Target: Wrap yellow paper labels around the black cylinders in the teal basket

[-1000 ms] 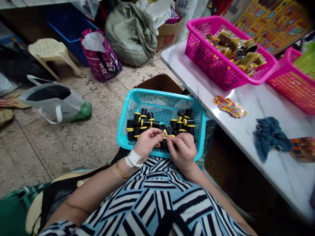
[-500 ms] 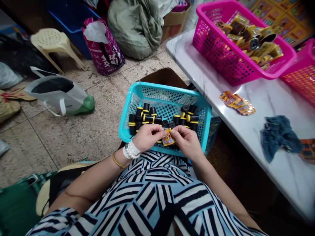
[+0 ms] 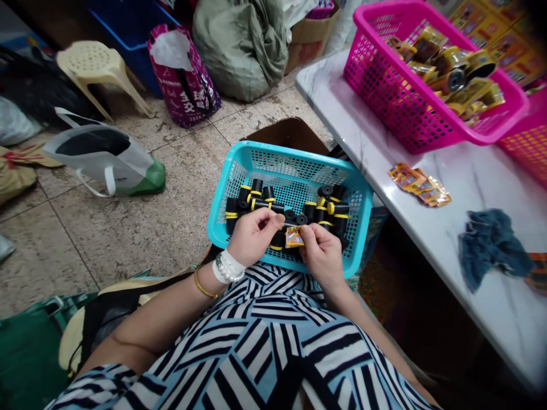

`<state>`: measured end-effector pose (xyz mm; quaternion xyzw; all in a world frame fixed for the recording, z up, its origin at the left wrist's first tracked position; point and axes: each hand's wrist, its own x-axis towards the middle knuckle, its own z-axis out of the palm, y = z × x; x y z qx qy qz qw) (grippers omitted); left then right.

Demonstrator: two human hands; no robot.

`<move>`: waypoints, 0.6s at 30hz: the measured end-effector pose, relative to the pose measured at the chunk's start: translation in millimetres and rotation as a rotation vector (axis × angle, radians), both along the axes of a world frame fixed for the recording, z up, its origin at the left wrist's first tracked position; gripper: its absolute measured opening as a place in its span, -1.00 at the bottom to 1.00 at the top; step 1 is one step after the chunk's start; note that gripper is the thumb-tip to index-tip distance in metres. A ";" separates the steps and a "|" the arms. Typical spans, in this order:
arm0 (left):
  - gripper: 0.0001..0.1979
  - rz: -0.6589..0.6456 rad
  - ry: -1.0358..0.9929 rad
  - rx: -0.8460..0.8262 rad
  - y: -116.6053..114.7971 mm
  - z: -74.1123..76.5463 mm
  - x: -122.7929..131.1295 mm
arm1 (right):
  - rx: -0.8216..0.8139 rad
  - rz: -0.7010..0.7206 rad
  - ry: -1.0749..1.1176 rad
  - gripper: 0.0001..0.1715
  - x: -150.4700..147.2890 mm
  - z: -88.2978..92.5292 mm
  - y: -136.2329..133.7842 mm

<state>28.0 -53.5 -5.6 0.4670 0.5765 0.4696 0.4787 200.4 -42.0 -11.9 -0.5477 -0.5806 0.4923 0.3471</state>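
A turquoise basket [image 3: 256, 162] rests on my lap and holds several black rolls with yellow bands [image 3: 256, 199]. My left hand [image 3: 254, 236] and my right hand [image 3: 322, 250] meet over its near edge. The right hand pinches a small orange-yellow printed label [image 3: 294, 237]. The left hand's fingers are curled on a black roll [image 3: 277, 239] right beside the label; most of that roll is hidden by the hands.
A white marble table [image 3: 448, 165] stands to my right with a pink basket [image 3: 384, 108] of wrapped rolls, a pile of labels [image 3: 421, 185] and a blue cloth [image 3: 491, 247]. Bags [image 3: 183, 68] and a plastic stool [image 3: 92, 65] stand on the tiled floor.
The label came into view between my hands half a second ago. It now sits closer to the right hand, and the left fingers have closed round a black roll. The camera tilted slightly.
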 end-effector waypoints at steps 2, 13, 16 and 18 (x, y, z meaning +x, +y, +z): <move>-0.62 0.093 -0.047 -0.004 -9.8 3.4 1.9 | 0.038 -0.032 -0.020 -0.50 -0.9 -1.2 -1.8; -0.70 0.146 -0.079 0.030 -23.8 6.7 8.2 | 0.275 -0.072 -0.146 -0.57 -0.8 -2.6 -6.7; -0.78 0.133 -0.040 0.087 -22.7 6.3 9.2 | 0.356 -0.035 -0.196 -0.60 -0.5 -3.0 -6.5; -0.83 0.112 -0.015 0.107 -22.7 6.7 10.3 | 0.410 0.011 -0.222 -0.64 -2.0 -3.7 -7.8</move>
